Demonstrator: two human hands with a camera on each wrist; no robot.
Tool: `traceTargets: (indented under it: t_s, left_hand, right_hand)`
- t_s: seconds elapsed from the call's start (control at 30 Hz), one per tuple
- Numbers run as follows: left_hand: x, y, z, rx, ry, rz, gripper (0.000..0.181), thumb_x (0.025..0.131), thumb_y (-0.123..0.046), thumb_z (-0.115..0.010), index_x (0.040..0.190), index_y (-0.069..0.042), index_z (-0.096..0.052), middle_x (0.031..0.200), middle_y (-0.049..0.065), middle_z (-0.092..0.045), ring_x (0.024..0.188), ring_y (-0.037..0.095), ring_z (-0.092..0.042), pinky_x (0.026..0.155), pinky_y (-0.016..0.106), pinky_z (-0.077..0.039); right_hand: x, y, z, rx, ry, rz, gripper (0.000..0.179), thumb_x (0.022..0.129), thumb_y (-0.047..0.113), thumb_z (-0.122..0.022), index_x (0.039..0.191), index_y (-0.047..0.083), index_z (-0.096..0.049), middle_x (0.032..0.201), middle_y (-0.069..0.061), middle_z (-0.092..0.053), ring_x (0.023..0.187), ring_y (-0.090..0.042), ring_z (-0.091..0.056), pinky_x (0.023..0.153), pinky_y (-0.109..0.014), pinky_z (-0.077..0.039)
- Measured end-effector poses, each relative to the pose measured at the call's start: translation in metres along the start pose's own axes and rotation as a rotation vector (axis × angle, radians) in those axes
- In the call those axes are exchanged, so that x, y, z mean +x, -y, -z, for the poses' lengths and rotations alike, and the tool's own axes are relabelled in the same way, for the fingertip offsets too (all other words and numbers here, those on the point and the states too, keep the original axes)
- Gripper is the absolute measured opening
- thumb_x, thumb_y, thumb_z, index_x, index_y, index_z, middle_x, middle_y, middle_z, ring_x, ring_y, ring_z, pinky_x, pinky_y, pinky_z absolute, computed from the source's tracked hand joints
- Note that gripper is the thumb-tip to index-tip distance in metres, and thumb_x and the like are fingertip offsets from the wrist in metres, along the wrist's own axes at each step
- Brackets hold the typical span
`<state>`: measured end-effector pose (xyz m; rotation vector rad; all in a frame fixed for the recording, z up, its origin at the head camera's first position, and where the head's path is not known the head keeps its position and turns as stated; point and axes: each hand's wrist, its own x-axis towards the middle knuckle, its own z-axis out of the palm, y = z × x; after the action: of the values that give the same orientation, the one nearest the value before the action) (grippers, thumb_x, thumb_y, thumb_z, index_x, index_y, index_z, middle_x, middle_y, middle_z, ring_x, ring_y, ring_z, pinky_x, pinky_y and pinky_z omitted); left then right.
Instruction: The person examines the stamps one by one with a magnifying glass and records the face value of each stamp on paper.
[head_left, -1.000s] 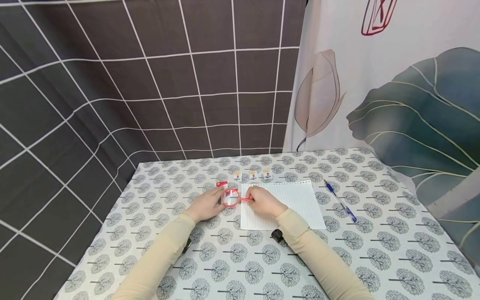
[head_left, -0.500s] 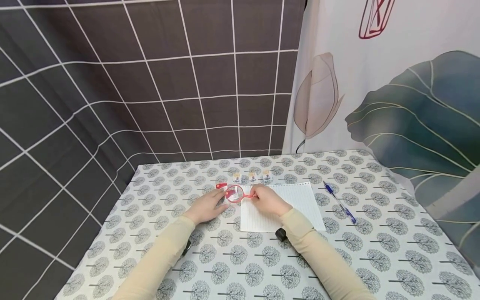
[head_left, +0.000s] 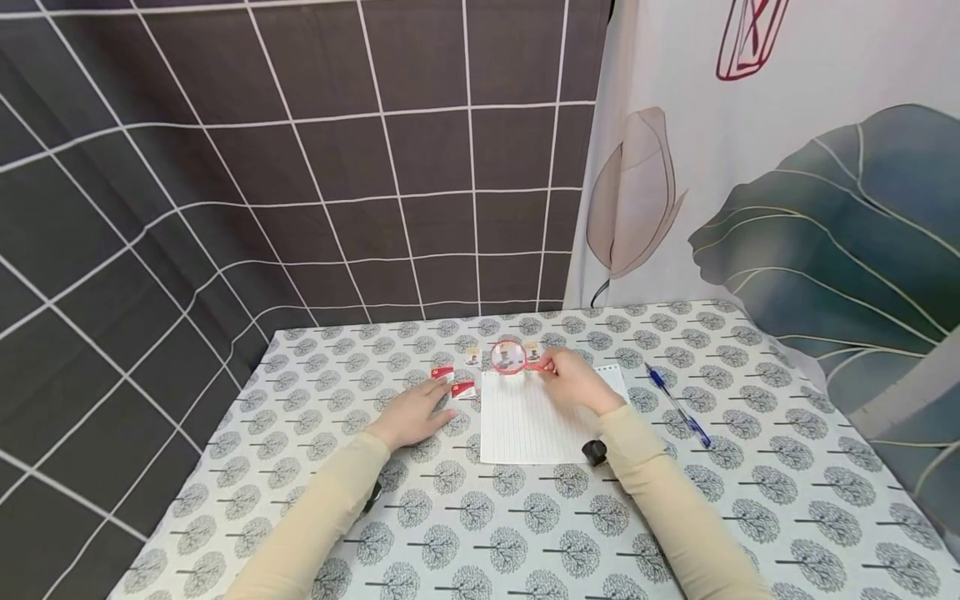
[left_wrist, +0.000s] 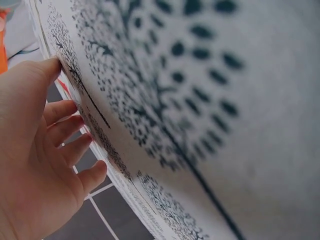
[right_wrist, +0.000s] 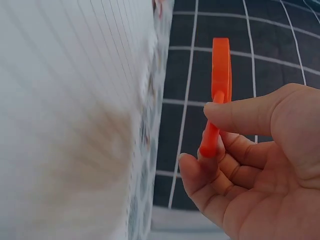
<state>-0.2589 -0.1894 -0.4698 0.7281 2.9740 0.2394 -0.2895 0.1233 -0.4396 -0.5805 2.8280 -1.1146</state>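
My right hand [head_left: 576, 382] pinches the handle of a red magnifying glass [head_left: 508, 357], held over the middle one of three small picture cards. In the right wrist view the magnifying glass [right_wrist: 221, 70] is seen edge-on, its handle between thumb and curled fingers. My left hand [head_left: 411, 414] lies on the patterned cloth, fingers extended, fingertips right at a red-and-white card [head_left: 442, 374]. A second red-and-white card [head_left: 463, 390] lies just right of those fingertips. The left wrist view shows the left hand [left_wrist: 45, 145] with thumb and fingers spread loosely, holding nothing.
A lined sheet of paper [head_left: 517, 425] lies under the right hand. To its right is a blue pen [head_left: 678, 404]. Small picture cards [head_left: 473, 357] line up behind the paper. A dark gridded curtain [head_left: 337, 167] stands behind the table.
The right hand has carried the magnifying glass right and away from me, off the red-and-white cards to the small picture cards. The left hand has stayed nearly still since half a second ago.
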Motion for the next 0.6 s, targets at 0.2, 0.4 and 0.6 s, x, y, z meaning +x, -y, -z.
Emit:
traceTargets:
  t_s: [0.2, 0.4, 0.6]
  left_hand:
    - [-0.001, -0.002, 0.0, 0.024, -0.006, -0.006, 0.066, 0.103, -0.048, -0.05, 0.152, -0.004, -0.044, 0.158, 0.014, -0.039, 0.145, 0.034, -0.037, 0.119, 0.05, -0.031]
    - [-0.001, -0.003, 0.0, 0.048, -0.019, -0.013, 0.064, 0.104, -0.048, -0.05, 0.15, -0.004, -0.046, 0.156, 0.014, -0.043, 0.143, 0.033, -0.04, 0.118, 0.049, -0.033]
    - [-0.001, -0.006, 0.0, 0.055, -0.026, -0.015, 0.063, 0.103, -0.046, -0.051, 0.15, -0.004, -0.047, 0.156, 0.014, -0.043, 0.144, 0.033, -0.04, 0.118, 0.05, -0.033]
  right_hand:
    - [-0.009, -0.025, 0.032, 0.002, -0.066, -0.009, 0.016, 0.095, -0.001, -0.06, 0.109, -0.009, -0.062, 0.096, -0.017, -0.065, 0.083, -0.026, -0.061, 0.074, -0.037, -0.056]
    - [-0.026, -0.046, 0.065, -0.002, -0.118, -0.071, 0.018, 0.097, 0.002, -0.059, 0.11, -0.01, -0.06, 0.096, -0.018, -0.064, 0.08, -0.025, -0.059, 0.068, -0.033, -0.053]
    - [-0.049, -0.069, 0.093, -0.037, -0.165, -0.104, 0.022, 0.097, 0.004, -0.059, 0.111, -0.013, -0.059, 0.095, -0.021, -0.064, 0.078, -0.023, -0.058, 0.065, -0.03, -0.05]
